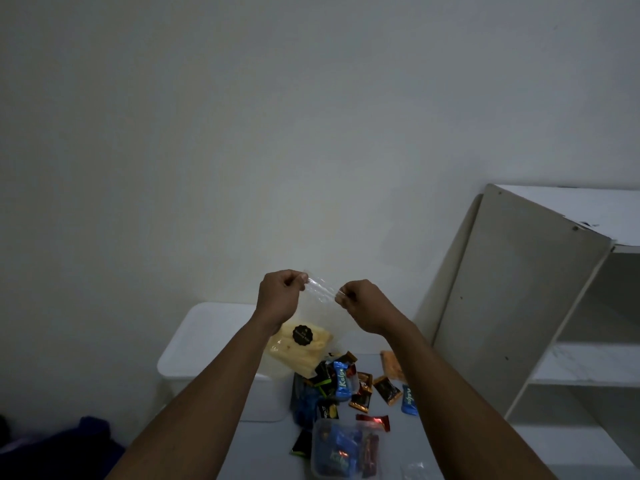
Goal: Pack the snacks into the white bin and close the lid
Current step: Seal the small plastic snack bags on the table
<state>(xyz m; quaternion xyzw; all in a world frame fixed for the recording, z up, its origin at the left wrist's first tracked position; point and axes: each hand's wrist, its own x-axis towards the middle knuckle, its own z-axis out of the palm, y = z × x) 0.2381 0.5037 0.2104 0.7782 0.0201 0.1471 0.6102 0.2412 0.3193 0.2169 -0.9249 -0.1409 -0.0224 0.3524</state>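
Both hands hold up a clear plastic bag (304,344) of pale yellow snacks with a round black label. My left hand (280,296) pinches the bag's top left corner and my right hand (360,303) pinches its top right corner. The bag hangs above the white bin (201,344), whose lid lies shut, at the left of the surface. To the right of the bin lies a pile of small wrapped snacks (346,382), blue, black and brown. Closer to me sits a clear tub (346,448) holding several more wrapped snacks.
A white shelf unit (526,306) leans at the right against the plain wall. An orange packet (393,365) lies behind the pile. A dark blue cloth (62,445) lies at the lower left. A small clear wrapper (414,471) lies near the bottom edge.
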